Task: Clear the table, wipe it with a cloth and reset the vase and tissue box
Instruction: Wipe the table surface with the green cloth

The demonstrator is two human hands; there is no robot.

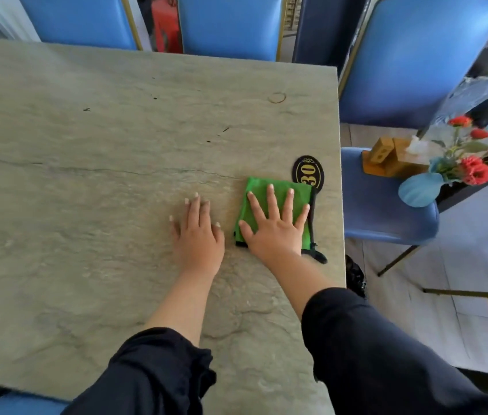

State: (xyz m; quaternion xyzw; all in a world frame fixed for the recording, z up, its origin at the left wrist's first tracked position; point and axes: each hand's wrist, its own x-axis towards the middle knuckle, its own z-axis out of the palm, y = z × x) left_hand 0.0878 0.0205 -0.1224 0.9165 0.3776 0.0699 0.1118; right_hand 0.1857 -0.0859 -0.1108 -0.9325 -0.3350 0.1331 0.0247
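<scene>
My right hand [275, 226] presses flat, fingers spread, on a folded green cloth [256, 190] near the right edge of the stone-look table [117, 145]. My left hand [197, 232] rests flat on the bare tabletop just left of the cloth. A blue vase [420, 188] with red flowers and a wooden tissue box [398, 158] stand on a blue chair seat [374, 205] to the right of the table.
A black oval plaque [308, 172] marked 30 lies on the table just beyond the cloth. A ring mark [276, 97] and small dark specks dot the far tabletop. Blue chairs [230, 25] line the far side. A black bag [354, 275] sits on the floor.
</scene>
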